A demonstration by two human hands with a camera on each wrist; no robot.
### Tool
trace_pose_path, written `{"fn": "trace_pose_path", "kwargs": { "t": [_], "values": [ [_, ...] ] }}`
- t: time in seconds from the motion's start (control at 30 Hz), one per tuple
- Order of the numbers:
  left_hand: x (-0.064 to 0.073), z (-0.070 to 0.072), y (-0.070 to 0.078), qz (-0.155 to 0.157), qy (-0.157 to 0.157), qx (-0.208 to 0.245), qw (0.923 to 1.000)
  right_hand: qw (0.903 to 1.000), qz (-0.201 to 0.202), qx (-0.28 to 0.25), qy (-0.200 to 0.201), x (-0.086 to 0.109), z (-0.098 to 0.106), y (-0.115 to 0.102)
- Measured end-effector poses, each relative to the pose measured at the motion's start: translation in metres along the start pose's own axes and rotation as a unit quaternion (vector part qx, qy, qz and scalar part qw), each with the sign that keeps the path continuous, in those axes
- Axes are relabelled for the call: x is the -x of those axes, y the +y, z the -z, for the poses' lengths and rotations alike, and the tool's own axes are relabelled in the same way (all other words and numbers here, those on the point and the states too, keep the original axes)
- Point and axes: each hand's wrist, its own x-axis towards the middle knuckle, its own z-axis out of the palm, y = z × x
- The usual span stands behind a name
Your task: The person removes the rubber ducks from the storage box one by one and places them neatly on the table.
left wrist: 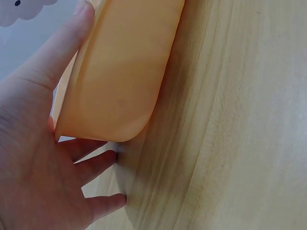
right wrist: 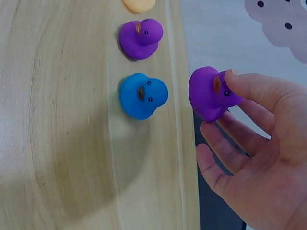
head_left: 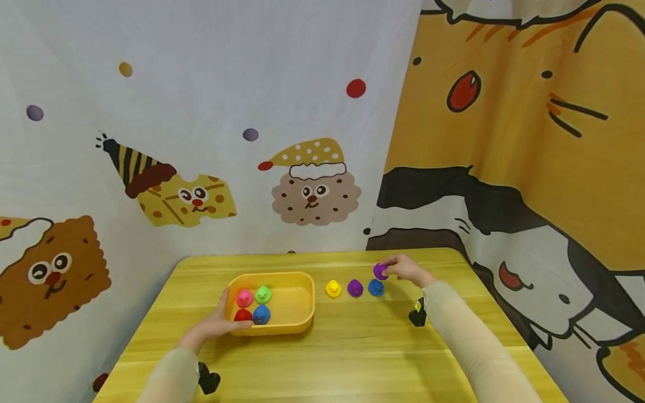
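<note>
My left hand (head_left: 218,322) holds the left end of a yellow plastic basket (head_left: 282,331), thumb along its front rim and the other fingers around the end wall (left wrist: 120,76). Inside are a pink duck (head_left: 244,298), a green duck (head_left: 263,294), a red duck (head_left: 243,316) and a blue duck (head_left: 261,314). A purple rubber duck (right wrist: 204,96) is pinched between the thumb and fingers of my right hand (head_left: 405,268), raised above the table's far part. Just below it sits another blue duck (right wrist: 139,98), beside a second purple duck (right wrist: 138,42).
A yellow duck (head_left: 333,289) stands between the basket and the second purple duck, in one row with the blue one. All rest on a wood-grain table (head_left: 353,364). Behind its far edge hangs a printed cartoon curtain (head_left: 302,84).
</note>
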Motion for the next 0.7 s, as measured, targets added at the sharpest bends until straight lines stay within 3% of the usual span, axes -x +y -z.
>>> {"fn": "trace_pose_path", "kwargs": {
  "t": [0.7],
  "values": [
    [0.000,-0.001,0.000,0.003,-0.006,0.018,0.9998,0.9961,-0.043,-0.071,0.031,0.014,0.008,0.038]
  ]
}}
